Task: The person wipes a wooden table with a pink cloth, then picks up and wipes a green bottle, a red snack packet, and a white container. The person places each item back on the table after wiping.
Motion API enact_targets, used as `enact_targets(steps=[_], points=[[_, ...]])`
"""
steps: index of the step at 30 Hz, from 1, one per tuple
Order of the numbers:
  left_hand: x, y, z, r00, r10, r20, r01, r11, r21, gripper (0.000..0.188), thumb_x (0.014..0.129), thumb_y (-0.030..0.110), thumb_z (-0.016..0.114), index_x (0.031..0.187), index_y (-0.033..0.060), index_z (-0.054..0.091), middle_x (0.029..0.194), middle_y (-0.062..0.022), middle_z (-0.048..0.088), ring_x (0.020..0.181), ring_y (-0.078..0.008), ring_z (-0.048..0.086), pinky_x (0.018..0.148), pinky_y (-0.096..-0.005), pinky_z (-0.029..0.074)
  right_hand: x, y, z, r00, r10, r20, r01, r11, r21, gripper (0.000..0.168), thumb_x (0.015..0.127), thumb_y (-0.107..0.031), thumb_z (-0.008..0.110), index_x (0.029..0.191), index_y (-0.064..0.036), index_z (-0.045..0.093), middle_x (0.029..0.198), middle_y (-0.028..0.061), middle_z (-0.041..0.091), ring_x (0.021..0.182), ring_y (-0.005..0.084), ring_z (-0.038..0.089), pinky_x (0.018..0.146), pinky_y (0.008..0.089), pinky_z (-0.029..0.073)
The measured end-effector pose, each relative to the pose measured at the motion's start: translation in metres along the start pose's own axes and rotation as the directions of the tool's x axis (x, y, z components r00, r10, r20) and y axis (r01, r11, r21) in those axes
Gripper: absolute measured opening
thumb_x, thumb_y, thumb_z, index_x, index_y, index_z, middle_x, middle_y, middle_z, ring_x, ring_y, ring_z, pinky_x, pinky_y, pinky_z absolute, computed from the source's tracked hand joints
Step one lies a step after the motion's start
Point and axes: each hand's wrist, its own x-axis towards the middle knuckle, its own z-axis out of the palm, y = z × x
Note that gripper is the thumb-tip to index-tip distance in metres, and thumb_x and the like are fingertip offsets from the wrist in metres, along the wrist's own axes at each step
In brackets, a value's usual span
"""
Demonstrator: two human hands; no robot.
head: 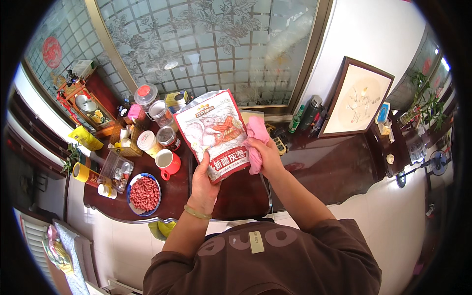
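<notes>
A printed red-and-white food pouch (215, 129), bearing a squirrel drawing and writing, is held up over the dark wooden table (243, 199). My left hand (204, 180) grips its lower left edge, thumb on the front. Bunched in my right hand (267, 156) is a pink cloth (257, 132), pressed along the pouch's right edge. Left of the pouch stands a red mug (168, 162), white inside. Nearer the front edge, a blue-rimmed plate (131, 197) is heaped with red-skinned peanuts or beans (145, 193).
Several lidded jars (162, 114) crowd the back left beside a woven basket (127, 145) and an ornate clock (92, 107). A clear plastic box (118, 171) lies by a yellow canister (84, 173). At right are a green bottle (296, 120), a dark flask (311, 110) and a framed picture (356, 97).
</notes>
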Motion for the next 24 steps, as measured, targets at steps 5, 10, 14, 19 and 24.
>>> enact_targets(steps=[5,10,14,19,24], points=[[0.0,0.013,0.01,0.999,0.007,-0.042,-0.007,1.0,0.015,0.05,0.097,0.044,0.05,0.134,0.0105,0.049,0.128,-0.0072,0.06,0.116,-0.0267,0.058,0.099,-0.0472,0.043,0.014,-0.01,-0.019,0.999,0.039,0.031,-0.044,0.984,0.173,0.029,0.082,-0.01,0.063,0.11,0.001,0.06,0.103,0.0088,0.066,0.096,0.0188,0.064,0.085,0.0324,0.05],[-0.003,0.027,0.016,0.994,0.078,-0.074,-0.079,0.997,-0.008,0.048,0.097,0.043,0.05,0.133,0.0106,0.049,0.127,-0.0064,0.061,0.116,-0.0249,0.057,0.1,-0.0456,0.042,-0.003,-0.026,-0.003,0.984,-0.122,-0.127,0.139,0.981,0.134,0.029,0.086,-0.006,0.061,0.113,0.002,0.058,0.104,0.0103,0.066,0.095,0.0186,0.064,0.084,0.0321,0.051],[-0.002,0.031,0.02,0.992,0.087,-0.095,-0.093,0.994,-0.059,0.048,0.098,0.043,0.049,0.133,0.0099,0.049,0.127,-0.0072,0.061,0.116,-0.0253,0.057,0.101,-0.0457,0.042,-0.035,-0.022,0.015,0.876,-0.482,-0.022,0.465,0.856,-0.226,0.031,0.087,-0.003,0.061,0.117,0.003,0.055,0.118,0.0112,0.06,0.106,0.0194,0.059,0.093,0.0318,0.046],[-0.003,0.031,0.022,0.995,0.101,-0.016,-0.102,0.989,-0.104,0.048,0.099,0.04,0.048,0.134,0.0078,0.047,0.128,-0.008,0.06,0.115,-0.0254,0.058,0.101,-0.0444,0.043,-0.055,-0.009,0.028,0.542,-0.743,0.392,0.795,0.303,-0.526,0.054,0.07,-0.008,0.081,0.117,0.0,0.055,0.12,0.0191,0.054,0.11,0.0292,0.057,0.093,0.0345,0.046],[-0.005,0.02,0.027,0.99,0.123,-0.069,-0.127,0.99,-0.056,0.05,0.101,0.043,0.042,0.135,0.0069,0.046,0.128,-0.01,0.059,0.118,-0.0279,0.056,0.104,-0.0468,0.041,-0.054,0.01,0.032,0.534,-0.715,0.451,0.755,0.162,-0.636,0.047,0.07,-0.007,0.079,0.112,0.001,0.059,0.124,0.0197,0.052,0.112,0.0342,0.055,0.093,0.0382,0.047]])
